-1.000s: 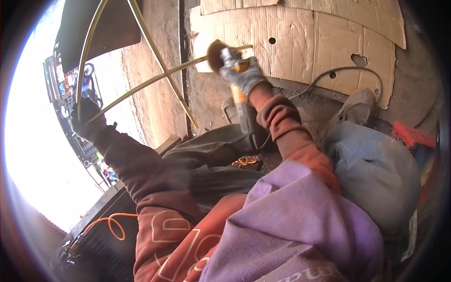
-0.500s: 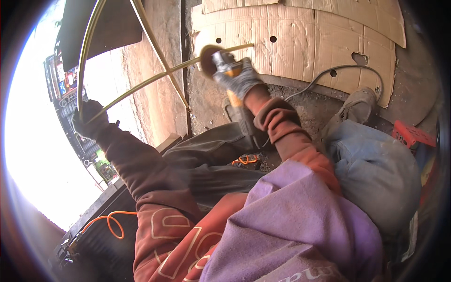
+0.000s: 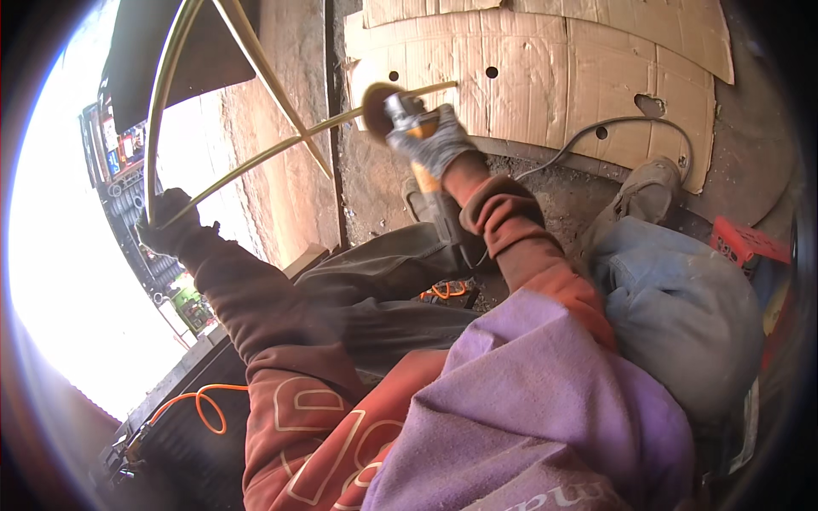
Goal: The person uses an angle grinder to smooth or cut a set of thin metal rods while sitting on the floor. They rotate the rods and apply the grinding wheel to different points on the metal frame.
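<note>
- The angle grinder [image 3: 417, 145] sits in the upper middle of the frame, its dark disc [image 3: 377, 100] laid against a thin yellowish metal rod [image 3: 281, 152].
- My right hand [image 3: 430, 140], in a grey knit glove, is wrapped fully closed round the grinder's body just behind the head.
- The grinder's long axis runs from the lower right, near my knee, up and to the left; the disc end points toward the upper left of the frame, and the handle end trails back toward my sleeve.
- The rod it touches slants from the upper middle down to the left, where it joins a curved hoop of the same metal [image 3: 158, 111] and a second straight bar [image 3: 273, 94].
- My left hand [image 3: 166, 223], in a dark glove at the left of the frame, is clenched shut on the hoop where the slanted rod meets it, bracing the frame.
- I judge the step in hand to be grinding or cleaning the rod near its upper end; whether the disc is spinning I cannot tell.
- The next move, as I see it, calls for a steady brace on the left and light, even pressure along the rod, with the disc kept off the cardboard [image 3: 545, 77] behind.
- A grey cable [image 3: 596, 136] loops over that cardboard at the upper right; an orange cord [image 3: 204, 404] lies at the lower left.
</note>
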Tool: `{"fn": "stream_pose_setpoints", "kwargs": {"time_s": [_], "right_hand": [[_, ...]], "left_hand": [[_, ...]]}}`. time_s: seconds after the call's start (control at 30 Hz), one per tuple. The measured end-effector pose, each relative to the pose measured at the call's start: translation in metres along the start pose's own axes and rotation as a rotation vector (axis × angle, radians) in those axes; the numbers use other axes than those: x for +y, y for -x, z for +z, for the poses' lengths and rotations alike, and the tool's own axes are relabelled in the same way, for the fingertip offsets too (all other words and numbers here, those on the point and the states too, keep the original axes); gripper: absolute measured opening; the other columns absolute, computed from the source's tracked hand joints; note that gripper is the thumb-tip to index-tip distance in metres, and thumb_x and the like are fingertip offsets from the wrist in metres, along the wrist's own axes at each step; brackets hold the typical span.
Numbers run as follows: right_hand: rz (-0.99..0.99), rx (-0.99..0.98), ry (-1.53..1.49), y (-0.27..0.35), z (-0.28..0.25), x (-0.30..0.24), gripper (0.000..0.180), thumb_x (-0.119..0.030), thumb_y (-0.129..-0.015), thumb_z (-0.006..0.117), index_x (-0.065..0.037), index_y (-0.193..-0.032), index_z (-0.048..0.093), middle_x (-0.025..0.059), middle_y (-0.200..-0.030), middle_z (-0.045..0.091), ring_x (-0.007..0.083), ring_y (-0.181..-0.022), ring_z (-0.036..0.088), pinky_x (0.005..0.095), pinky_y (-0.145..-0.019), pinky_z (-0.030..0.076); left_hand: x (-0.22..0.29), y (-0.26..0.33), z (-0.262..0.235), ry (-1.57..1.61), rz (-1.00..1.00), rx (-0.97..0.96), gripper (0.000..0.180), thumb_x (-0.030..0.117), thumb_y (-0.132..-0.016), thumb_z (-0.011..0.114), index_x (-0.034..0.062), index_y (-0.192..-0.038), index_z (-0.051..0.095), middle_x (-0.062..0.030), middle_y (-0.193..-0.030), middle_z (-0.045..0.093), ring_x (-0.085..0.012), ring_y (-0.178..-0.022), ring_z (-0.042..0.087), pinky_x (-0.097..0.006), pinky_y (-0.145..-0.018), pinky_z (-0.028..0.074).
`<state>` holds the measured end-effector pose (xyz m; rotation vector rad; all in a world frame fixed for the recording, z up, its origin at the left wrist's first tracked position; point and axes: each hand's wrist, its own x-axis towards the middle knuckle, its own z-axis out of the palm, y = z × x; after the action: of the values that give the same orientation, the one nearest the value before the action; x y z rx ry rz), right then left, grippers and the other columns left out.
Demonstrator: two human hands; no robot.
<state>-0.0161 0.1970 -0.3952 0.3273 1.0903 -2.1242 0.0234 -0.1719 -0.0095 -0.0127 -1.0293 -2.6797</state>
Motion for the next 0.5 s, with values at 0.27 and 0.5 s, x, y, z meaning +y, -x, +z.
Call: {"fn": "stream_pose_setpoints", "kwargs": {"time_s": [0.27, 0.5], "right_hand": [[0.186, 0.302, 0.518, 0.023, -0.045, -0.024, 0.080, -0.031, -0.063, 0.085, -0.002, -0.119, 0.036, 0.0163, -0.110, 0.057, 0.0205, -0.093, 0.059, 0.0345, -0.079, 0.050], [0.256, 0.499, 0.550, 0.004, -0.075, -0.040, 0.095, -0.038, -0.060, 0.087, 0.002, -0.127, 0.033, 0.0198, -0.118, 0.053, 0.0237, -0.103, 0.056, 0.0356, -0.087, 0.048]], "left_hand": [[-0.019, 0.002, 0.001, -0.609, 0.166, 0.592, 0.030, 0.020, -0.088, 0.040, -0.0064, -0.082, 0.053, -0.0137, -0.078, 0.054, -0.0259, -0.072, 0.056, -0.038, -0.070, 0.050], [-0.010, -0.010, 0.003, -0.572, -0.026, 0.684, 0.020, 0.008, -0.084, 0.044, -0.0086, -0.079, 0.055, -0.0159, -0.076, 0.054, -0.0272, -0.067, 0.057, -0.040, -0.064, 0.053]]}}
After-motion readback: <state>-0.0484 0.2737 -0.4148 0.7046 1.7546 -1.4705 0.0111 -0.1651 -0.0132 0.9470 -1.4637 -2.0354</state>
